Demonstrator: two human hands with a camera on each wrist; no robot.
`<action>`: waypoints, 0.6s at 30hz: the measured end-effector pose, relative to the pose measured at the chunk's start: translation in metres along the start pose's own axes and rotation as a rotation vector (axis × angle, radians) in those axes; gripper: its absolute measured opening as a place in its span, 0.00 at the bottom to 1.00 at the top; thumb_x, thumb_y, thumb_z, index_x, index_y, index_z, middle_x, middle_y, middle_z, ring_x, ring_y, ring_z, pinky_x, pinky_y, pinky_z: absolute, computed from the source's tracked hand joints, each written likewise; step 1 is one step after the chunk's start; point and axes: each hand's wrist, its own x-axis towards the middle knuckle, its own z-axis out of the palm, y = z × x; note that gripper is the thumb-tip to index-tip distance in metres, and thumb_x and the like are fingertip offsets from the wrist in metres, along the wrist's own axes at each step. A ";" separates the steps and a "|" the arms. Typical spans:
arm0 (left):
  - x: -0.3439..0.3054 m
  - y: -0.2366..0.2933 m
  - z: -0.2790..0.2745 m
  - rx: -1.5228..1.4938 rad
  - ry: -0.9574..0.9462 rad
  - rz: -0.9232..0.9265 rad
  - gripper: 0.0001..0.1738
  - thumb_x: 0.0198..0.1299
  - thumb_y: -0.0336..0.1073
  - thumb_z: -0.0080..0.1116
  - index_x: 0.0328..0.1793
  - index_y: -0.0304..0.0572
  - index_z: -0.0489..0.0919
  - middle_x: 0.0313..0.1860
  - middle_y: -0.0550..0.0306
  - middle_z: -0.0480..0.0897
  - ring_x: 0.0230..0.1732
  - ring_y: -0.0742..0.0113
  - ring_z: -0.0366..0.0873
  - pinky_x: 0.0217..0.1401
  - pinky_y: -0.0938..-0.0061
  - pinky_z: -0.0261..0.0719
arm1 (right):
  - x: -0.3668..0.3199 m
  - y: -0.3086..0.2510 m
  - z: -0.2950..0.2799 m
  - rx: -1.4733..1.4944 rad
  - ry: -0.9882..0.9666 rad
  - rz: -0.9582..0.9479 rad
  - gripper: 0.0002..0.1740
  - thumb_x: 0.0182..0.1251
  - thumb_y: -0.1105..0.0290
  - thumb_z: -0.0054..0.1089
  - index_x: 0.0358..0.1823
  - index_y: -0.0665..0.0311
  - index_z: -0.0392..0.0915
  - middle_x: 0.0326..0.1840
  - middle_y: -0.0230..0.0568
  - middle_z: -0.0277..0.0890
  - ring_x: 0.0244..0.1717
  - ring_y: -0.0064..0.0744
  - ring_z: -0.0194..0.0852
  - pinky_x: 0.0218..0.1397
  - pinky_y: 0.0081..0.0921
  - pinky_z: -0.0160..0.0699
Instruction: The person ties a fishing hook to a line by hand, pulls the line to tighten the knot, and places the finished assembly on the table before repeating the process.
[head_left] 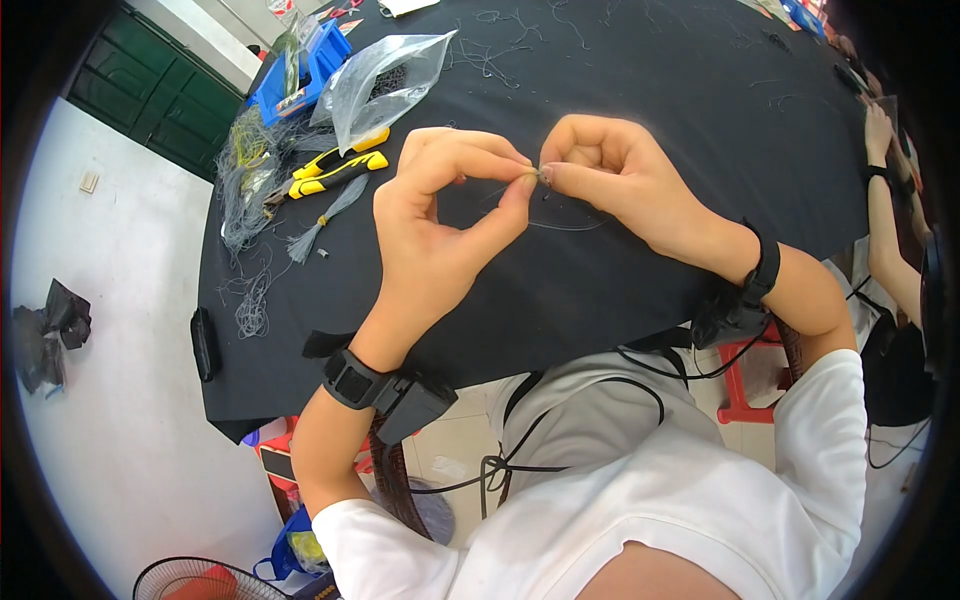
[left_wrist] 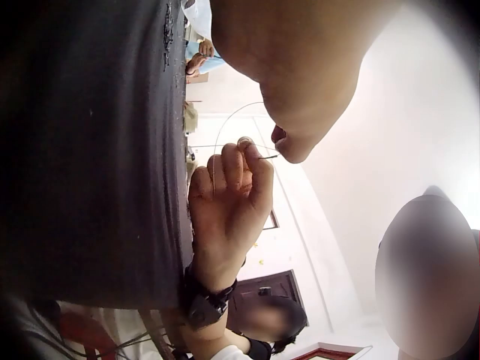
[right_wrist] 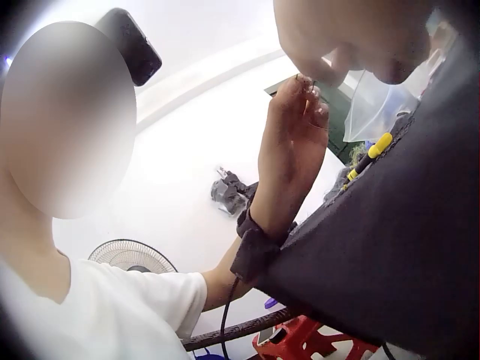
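Observation:
Above the black-covered table my left hand [head_left: 435, 215] and right hand [head_left: 630, 185] meet, fingertip to fingertip. Each pinches a thin grey line [head_left: 570, 228] between thumb and forefinger, and a slack loop of it hangs below the right fingers. In the left wrist view the line [left_wrist: 216, 150] arcs past my right hand [left_wrist: 229, 199], with a short dark end [left_wrist: 268, 157] poking out beside the thumb. A tiny piece lies right at the meeting fingertips, mostly hidden. The right wrist view shows my left hand [right_wrist: 292, 142] with thumb and forefinger together.
Left on the black cloth [head_left: 700, 120] lie yellow-and-black pliers [head_left: 340, 175], a tied bundle of grey line [head_left: 335, 215], tangled strands [head_left: 250, 170], a clear plastic bag [head_left: 385, 85] and a blue bin [head_left: 310, 75]. Another person's arm [head_left: 890, 200] reaches in at the right edge.

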 end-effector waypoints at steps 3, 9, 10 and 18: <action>0.000 -0.001 0.000 -0.027 0.000 -0.003 0.09 0.43 0.22 0.63 0.32 0.42 0.82 0.35 0.63 0.82 0.40 0.72 0.71 0.44 0.78 0.67 | -0.001 -0.004 0.003 0.139 -0.042 0.128 0.05 0.61 0.70 0.57 0.32 0.63 0.75 0.19 0.20 0.65 0.18 0.07 0.52 0.20 0.13 0.49; -0.002 -0.007 0.002 -0.089 0.013 -0.078 0.06 0.46 0.25 0.64 0.33 0.43 0.82 0.36 0.63 0.83 0.40 0.74 0.71 0.40 0.79 0.65 | -0.002 0.000 0.003 0.376 -0.187 0.317 0.05 0.60 0.70 0.59 0.29 0.61 0.73 0.19 0.20 0.65 0.18 0.09 0.52 0.19 0.14 0.47; -0.002 -0.007 0.002 -0.083 0.027 -0.085 0.06 0.47 0.25 0.64 0.33 0.43 0.82 0.36 0.63 0.83 0.40 0.74 0.71 0.40 0.79 0.65 | -0.003 -0.002 0.005 0.347 -0.163 0.290 0.06 0.60 0.70 0.58 0.28 0.61 0.73 0.19 0.20 0.64 0.18 0.09 0.51 0.19 0.14 0.47; -0.002 -0.008 0.002 -0.011 0.100 -0.159 0.05 0.47 0.27 0.65 0.32 0.41 0.83 0.35 0.62 0.83 0.39 0.74 0.71 0.40 0.79 0.64 | -0.008 -0.002 0.009 -0.409 -0.060 -0.309 0.04 0.58 0.74 0.57 0.29 0.62 0.70 0.15 0.26 0.60 0.14 0.15 0.52 0.19 0.18 0.50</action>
